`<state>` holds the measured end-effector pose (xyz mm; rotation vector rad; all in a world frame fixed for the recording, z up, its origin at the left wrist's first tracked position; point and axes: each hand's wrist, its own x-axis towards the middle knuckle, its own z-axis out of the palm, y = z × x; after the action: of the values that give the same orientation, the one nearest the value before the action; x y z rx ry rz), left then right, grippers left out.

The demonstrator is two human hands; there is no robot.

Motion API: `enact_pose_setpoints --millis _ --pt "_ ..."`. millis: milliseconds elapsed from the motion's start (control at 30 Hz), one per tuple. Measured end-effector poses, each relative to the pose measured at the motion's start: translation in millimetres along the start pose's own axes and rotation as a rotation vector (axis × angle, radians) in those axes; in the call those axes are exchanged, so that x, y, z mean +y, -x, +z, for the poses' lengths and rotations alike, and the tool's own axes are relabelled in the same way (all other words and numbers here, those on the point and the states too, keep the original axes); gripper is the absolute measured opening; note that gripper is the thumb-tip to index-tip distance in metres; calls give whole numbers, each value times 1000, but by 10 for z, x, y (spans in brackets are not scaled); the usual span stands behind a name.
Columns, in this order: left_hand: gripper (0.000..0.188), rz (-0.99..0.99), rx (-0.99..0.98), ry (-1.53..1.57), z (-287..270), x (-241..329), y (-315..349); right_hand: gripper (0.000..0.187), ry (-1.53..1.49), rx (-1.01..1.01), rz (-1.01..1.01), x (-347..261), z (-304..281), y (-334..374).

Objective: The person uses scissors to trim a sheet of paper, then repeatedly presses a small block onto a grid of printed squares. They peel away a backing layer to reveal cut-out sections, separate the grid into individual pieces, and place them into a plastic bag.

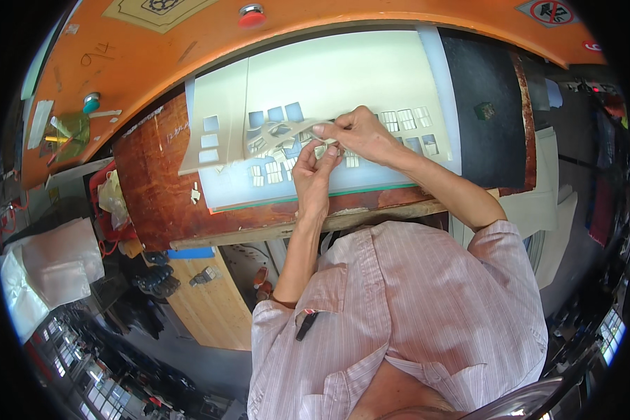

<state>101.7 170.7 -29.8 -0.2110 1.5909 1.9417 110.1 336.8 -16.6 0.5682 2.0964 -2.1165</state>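
Observation:
A large cream sheet [343, 73] with rows of square cut-outs lies across a pale blue board. Its near edge is lifted and bent up at the middle, where both hands meet. My right hand [362, 136] is closed, thumb and fingers pinching that raised edge. Just below and to the left, my left hand [315, 171] is closed, its fingertips together at the same spot. What they pinch is too small to make out. Small cut cream pieces [273, 171] lie in loose groups around the hands, and others sit in the cut-outs at the right.
The pale blue board [259, 194] rests on a worn brown wooden surface [147, 171]. A dark mat [479, 115] lies to the right. Beyond stands an orange machine panel [189, 31] with a red button [252, 15] and a green button [91, 103]. A few scraps [195, 194] lie left.

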Motion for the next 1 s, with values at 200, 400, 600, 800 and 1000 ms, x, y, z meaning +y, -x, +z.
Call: enact_pose_setpoints --millis 200,400,600,800,1000 --pt "22 34 28 -146 -137 35 -57 61 140 -31 29 -3 -130 -91" --pt "26 263 139 -653 -207 274 52 58 123 -7 -10 -250 -232 -117" --pt "36 849 126 -1211 -88 304 2 58 169 -50 -79 -328 -253 -195" --pt "28 822 109 -1164 85 -25 -252 57 212 -17 -213 -366 -354 -343" --pt "41 821 -22 -1187 45 9 -169 56 199 -6 -208 -497 -472 -422"
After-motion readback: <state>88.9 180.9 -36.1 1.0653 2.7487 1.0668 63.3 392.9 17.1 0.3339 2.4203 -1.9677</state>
